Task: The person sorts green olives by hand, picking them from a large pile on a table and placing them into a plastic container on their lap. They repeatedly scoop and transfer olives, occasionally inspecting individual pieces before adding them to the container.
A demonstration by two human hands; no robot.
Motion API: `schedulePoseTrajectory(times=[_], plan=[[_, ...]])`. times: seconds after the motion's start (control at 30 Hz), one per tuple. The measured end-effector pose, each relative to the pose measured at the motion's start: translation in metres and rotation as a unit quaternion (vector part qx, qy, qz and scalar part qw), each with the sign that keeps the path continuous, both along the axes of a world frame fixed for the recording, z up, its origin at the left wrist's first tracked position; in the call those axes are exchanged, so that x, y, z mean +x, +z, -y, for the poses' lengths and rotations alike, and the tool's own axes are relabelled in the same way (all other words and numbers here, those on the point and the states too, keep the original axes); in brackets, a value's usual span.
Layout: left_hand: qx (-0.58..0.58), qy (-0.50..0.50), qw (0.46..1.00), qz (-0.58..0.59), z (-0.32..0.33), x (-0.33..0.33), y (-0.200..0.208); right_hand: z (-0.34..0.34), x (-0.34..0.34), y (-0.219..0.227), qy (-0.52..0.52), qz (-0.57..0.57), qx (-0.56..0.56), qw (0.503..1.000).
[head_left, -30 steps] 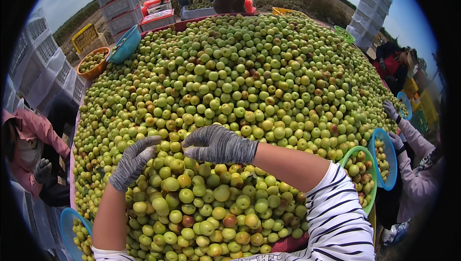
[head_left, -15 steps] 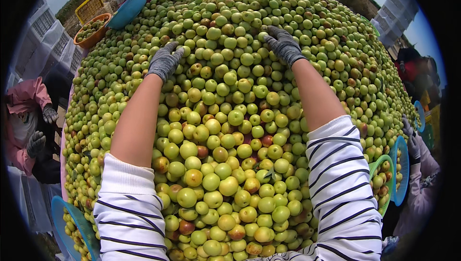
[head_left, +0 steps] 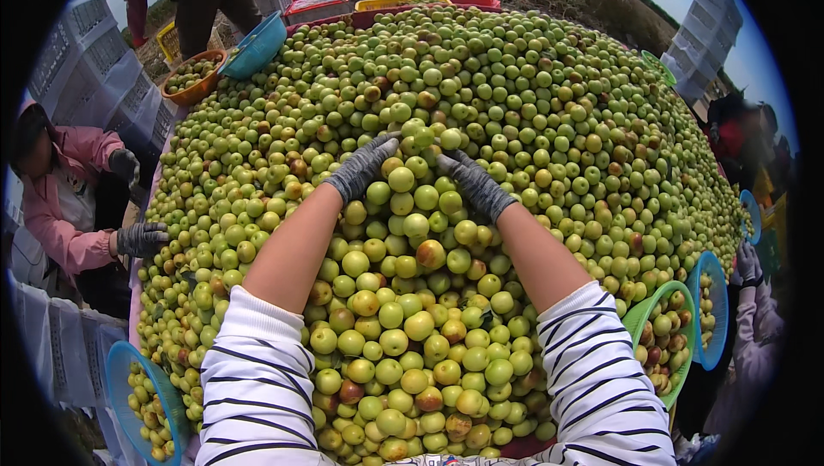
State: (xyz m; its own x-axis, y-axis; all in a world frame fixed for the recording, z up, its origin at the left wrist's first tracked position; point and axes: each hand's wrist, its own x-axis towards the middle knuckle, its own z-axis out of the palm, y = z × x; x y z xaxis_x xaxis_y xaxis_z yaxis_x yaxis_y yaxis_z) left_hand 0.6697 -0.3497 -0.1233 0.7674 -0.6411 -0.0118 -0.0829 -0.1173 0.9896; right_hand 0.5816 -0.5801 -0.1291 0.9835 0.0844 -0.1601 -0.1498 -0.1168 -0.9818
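A wide heap of small round green jujubes point(head_left: 549, 157), some blushed red-brown, spreads in front of me. My left hand point(head_left: 362, 171), in a grey knit glove, curves around fruit in the middle of the heap. Facing it, my right hand point(head_left: 477, 186), gloved alike, curves in from the other side. Between the two hands several jujubes point(head_left: 401, 179) are bunched up, a few raised above the others. The fingertips of both hands are partly hidden by fruit.
A blue basket point(head_left: 148, 410) stands at lower left; a green basket point(head_left: 633, 320) and a blue basket point(head_left: 723, 311) at right. Beyond the heap's far left are an orange bowl point(head_left: 193, 95) and a blue bowl point(head_left: 264, 44). Co-workers are at both sides, one person in pink point(head_left: 81, 234) touching the heap.
Both my hands have come nearer to me and closer together, gathering jujubes between them. The co-worker in pink has reached a hand to the heap's left edge. My view has shifted.
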Motion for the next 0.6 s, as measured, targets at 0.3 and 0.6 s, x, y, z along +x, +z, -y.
schedulePoseTrajectory(times=[0.3,0.6], plan=[[0.051,-0.07,0.985,-0.147,-0.012,-0.093,0.049,-0.028,-0.08,0.032,-0.013,-0.055,-0.001,0.998],[0.177,-0.005,0.981,-0.084,-0.056,-0.187,0.1,-0.073,-0.151,0.055,0.067,0.06,-0.08,0.993]])
